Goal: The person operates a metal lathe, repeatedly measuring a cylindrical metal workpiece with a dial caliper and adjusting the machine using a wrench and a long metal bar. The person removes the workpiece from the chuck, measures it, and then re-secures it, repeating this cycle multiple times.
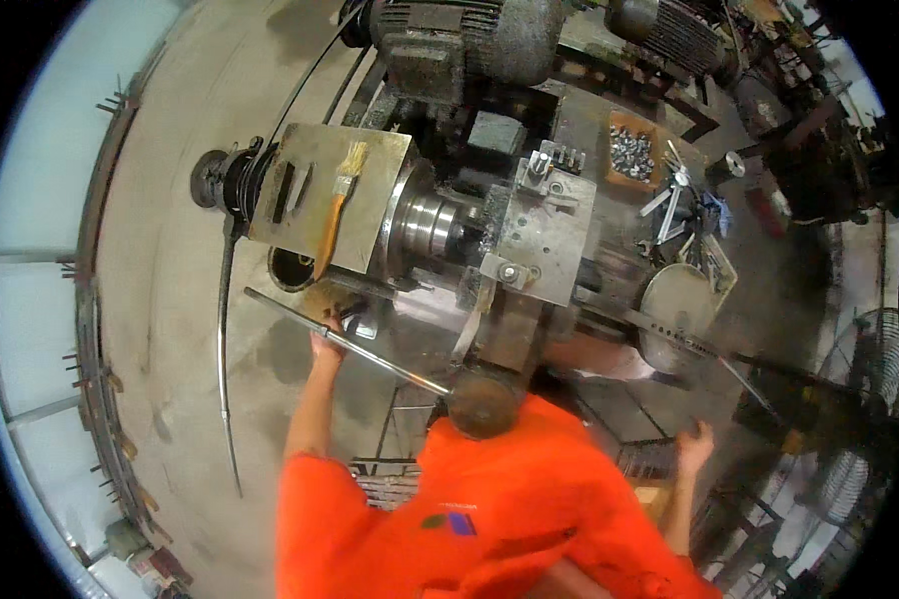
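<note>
Left hand [326, 339] grip: closed on the long steel rod [345, 342] at the lathe's [449, 225] front edge. Right hand [694, 444]: open, empty, well apart. Rod not yet loaded in the chuck [432, 222], judging by position.

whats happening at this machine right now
A person in an orange shirt stands at a lathe. Their left hand grips a long metal lever on the front of the machine. Their right hand hangs open in the air, off to the side, holding nothing. A paintbrush lies on the flat metal cover over the headstock.
</note>
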`<state>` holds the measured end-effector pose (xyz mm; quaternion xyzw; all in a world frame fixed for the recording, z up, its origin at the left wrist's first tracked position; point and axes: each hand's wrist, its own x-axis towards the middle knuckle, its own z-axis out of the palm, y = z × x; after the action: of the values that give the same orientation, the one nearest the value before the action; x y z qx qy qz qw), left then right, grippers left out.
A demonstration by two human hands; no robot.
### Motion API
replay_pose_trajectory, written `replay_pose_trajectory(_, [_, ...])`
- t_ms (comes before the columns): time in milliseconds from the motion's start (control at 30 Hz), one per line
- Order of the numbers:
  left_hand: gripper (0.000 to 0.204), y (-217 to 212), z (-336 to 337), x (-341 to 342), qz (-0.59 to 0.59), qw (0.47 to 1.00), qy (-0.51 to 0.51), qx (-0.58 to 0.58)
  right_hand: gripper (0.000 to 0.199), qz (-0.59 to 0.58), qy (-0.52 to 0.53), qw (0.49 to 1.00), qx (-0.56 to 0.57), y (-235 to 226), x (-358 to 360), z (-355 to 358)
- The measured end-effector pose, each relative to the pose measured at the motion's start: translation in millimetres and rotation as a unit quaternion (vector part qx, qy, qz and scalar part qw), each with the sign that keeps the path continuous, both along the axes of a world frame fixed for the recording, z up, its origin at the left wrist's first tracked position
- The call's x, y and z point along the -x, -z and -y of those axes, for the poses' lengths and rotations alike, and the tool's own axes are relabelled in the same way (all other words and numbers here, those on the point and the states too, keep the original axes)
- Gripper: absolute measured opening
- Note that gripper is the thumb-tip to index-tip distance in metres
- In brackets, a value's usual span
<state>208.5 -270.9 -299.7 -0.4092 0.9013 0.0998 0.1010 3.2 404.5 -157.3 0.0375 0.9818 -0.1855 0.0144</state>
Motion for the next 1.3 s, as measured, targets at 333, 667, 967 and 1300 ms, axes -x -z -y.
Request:
replay_pose_trajectory(333, [0.019,131,-37,-8,0.027,0.980,0.089,0.174,0.031,0.061,-0.095,0.990,0.084,-54,14,140])
replay_pose_trajectory(667, [0.024,33,2,-3,-0.014,0.993,0.110,-0.042,0.038,0.128,-0.432,0.875,0.178,-132,94,374])
replay_pose_trajectory(967, [0.034,-76,32,-52,-0.136,0.982,-0.071,-0.108,0.042,0.048,-0.441,0.894,0.061,-127,105,463])
replay_pose_trajectory(1300, [0.033,-186,71,-202,-0.417,0.865,-0.266,0.084,0.030,0.070,-0.553,0.807,0.194,-86,110,461])
